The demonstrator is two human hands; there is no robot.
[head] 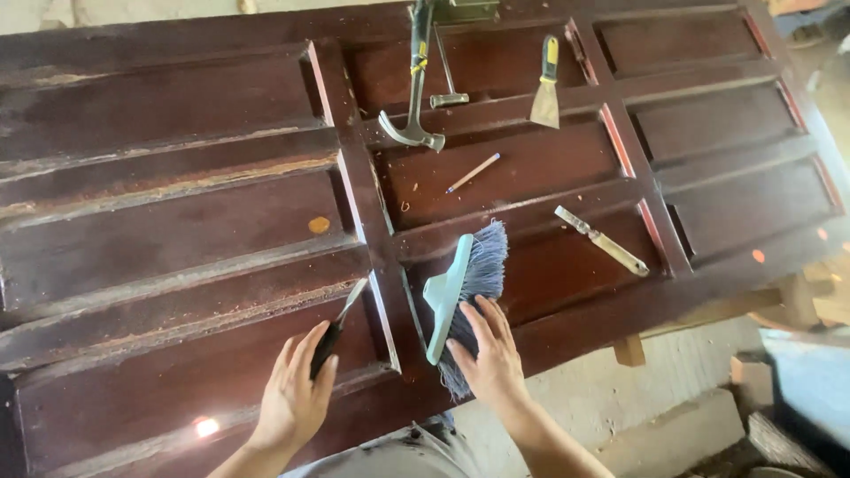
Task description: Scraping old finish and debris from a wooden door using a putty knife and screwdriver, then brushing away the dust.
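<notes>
Both of my hands are working at the near edge of a dark red panelled door (177,230) lying flat on supports. With my left hand (297,394) I am gripping a chisel (336,332) by its black handle, fingers wrapped tight around it, the metal blade angling up toward the central upright of the door. With my right hand (491,358) I am pressing spread fingers flat onto the bristles of a pale green brush head (460,288), which is lying on a lower panel just right of that upright. Farther up the door, a claw hammer (416,88) is resting beside a metal latch piece (447,80), with a yellow-handled putty knife (546,88) to their right. A pencil (473,173) is lying on the middle panel, and a second light-handled chisel (602,241) is sitting well apart to the right
</notes>
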